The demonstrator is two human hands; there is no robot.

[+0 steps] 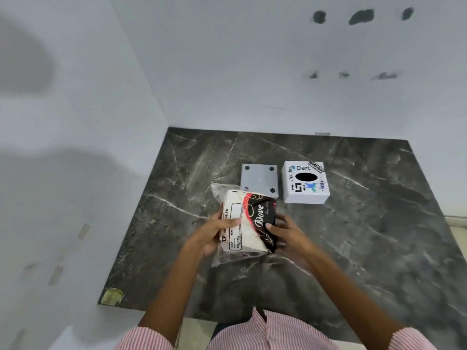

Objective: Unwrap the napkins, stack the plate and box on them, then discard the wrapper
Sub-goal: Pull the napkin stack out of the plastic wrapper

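I hold a pack of white napkins (246, 222) in a clear plastic wrapper printed black, red and white, just above the dark marble counter (353, 236). My left hand (214, 233) grips its left side, thumb on top. My right hand (285, 232) grips its right side, fingers on the black print. Loose clear wrapper sticks out at the far end and below the pack. Behind the pack lies a grey square plate (260, 179) with a dark hole at each corner. To its right stands a white box (305, 181) with stickers and a black oval opening on top.
The counter sits in a corner, with white walls at the left (75, 173) and the back (278, 72). A patch of yellowish tape (112, 296) marks the counter's near left corner. My striped sleeves are at the bottom edge.
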